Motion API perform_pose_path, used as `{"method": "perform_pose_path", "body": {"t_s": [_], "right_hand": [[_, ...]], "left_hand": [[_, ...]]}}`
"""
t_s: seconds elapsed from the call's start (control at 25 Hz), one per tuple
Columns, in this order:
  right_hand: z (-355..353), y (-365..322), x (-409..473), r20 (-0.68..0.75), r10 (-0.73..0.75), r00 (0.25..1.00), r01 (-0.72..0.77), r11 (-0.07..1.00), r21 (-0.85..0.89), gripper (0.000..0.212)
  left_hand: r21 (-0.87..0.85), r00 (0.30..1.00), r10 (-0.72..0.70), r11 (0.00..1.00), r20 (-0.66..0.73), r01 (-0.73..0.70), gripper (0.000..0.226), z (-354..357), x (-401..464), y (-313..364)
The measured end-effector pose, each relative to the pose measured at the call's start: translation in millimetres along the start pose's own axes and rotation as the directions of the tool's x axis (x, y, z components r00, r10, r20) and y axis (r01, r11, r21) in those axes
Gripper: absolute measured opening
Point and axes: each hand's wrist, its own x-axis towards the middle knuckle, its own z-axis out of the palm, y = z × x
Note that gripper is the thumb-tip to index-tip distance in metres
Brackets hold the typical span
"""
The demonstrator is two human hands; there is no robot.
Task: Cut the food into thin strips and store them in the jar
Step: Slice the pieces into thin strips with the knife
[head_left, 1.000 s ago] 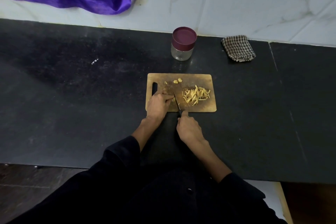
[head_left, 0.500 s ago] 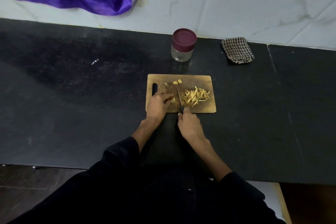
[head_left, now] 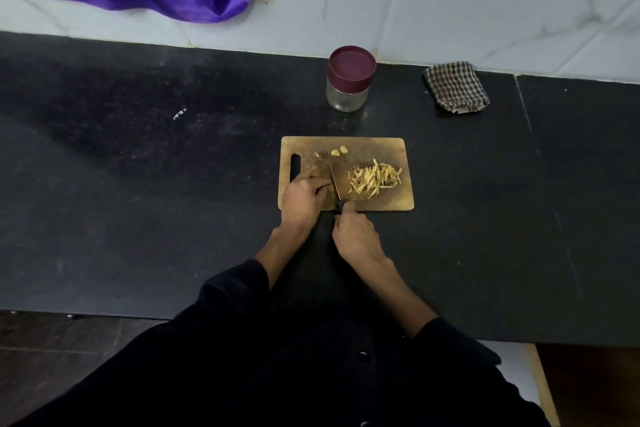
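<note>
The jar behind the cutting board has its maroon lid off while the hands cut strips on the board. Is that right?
Not quite. In the head view the jar has its maroon lid on, closed. The rest holds: it stands behind the cutting board, where the right hand holds the knife and the left hand steadies the food beside the cut strips.

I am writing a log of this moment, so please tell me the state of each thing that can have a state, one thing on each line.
jar: upright, lid on, looks empty
knife: gripped, blade down on board
cut strips: piled on board's right part
uncut bits: loose near far edge
checked cloth: folded on counter
left hand: holding food beside blade
right hand: grips knife handle
</note>
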Motion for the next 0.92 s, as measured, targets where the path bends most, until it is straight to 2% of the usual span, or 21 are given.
{"method": "perform_pose_path", "body": {"t_s": [0.24, 0.48, 0.64, 0.92], "right_hand": [[4.1, 8.0, -7.1, 0.049, 0.025, 0.998, -0.024, 0.999, -0.033, 0.027], [-4.9, 18.9, -9.5, -0.043, 0.061, 0.997, -0.06, 0.998, 0.023, 0.03], [-5.3, 10.9, -9.1, -0.037, 0.0, 0.999, 0.002, 0.999, 0.041, 0.03], [2.8, 2.7, -1.5, -0.002, -0.024, 1.0, 0.024, 1.0, 0.02, 0.028]], "left_hand": [[0.035, 1.0, -0.01, 0.999, -0.004, 0.01, 0.017, 1.1, -1.2, 1.1], [0.011, 1.0, -0.005, 1.0, -0.017, 0.006, 0.017, 0.7, -1.4, 0.7], [-0.076, 1.0, 0.022, 0.997, 0.004, -0.022, 0.018, -1.9, 1.6, -7.0], [-0.046, 0.999, 0.028, 0.998, -0.037, -0.03, 0.019, 2.8, -4.7, -7.3]]}}
